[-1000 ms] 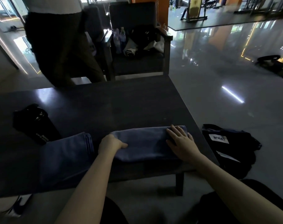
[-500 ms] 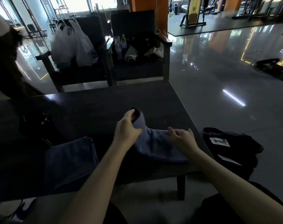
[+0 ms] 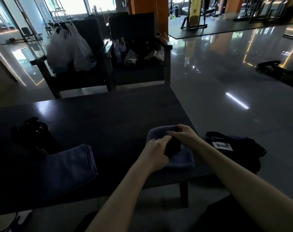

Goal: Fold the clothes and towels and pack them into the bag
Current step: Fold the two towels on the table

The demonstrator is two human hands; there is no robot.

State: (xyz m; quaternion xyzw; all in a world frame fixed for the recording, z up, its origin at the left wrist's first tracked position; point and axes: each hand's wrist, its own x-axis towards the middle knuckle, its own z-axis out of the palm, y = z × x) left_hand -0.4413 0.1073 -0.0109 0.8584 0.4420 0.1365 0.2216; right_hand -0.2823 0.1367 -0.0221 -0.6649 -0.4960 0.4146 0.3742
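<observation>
At the near right corner of the worktop [image 3: 109, 118], the towel [image 3: 180, 159] lies folded over, close to the edge. Left hand [image 3: 153, 153] and right hand [image 3: 181, 134] sit together, gripping its upper layer. An uneven release may skew the fold or drag the towel off toward the bag [image 3: 239, 153].

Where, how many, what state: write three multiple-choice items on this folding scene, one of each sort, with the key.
1. Where is the labelled black bag? A on the floor right of the table; B on a chair; C on the table.
2. How many blue towels lie on the table? A one; B two; C four.
3. The towel on the right is: A inside the bag; B untouched; C gripped by both hands.
Key: A, the bag sits on the floor past the table's right edge. B, a folded towel lies at the left and another at the right. C, the left hand and right hand both grip it.
</observation>
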